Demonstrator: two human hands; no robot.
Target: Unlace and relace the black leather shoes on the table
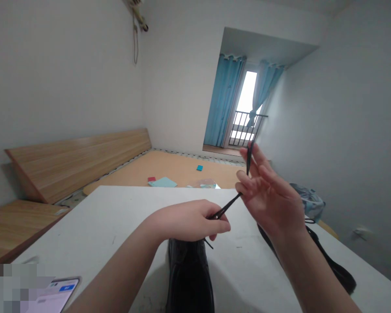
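Observation:
A black leather shoe (189, 278) stands on the white table (117, 217) right in front of me, toe towards me. My left hand (190, 221) rests on its top, fingers pinched shut on the black shoelace (226, 208). The lace runs up and right to my right hand (269, 191), which is raised above the table. The lace passes between its fingers, and its tip sticks up above them. A second black shoe (332, 265) lies on the table behind my right forearm, partly hidden.
A phone (54, 295) with a lit screen lies at the table's near left corner. Beyond the table is a bare wooden bed frame (84, 156) with small coloured items on it. A bundle of cloth (308, 200) sits at the right. Blue curtains frame a balcony door.

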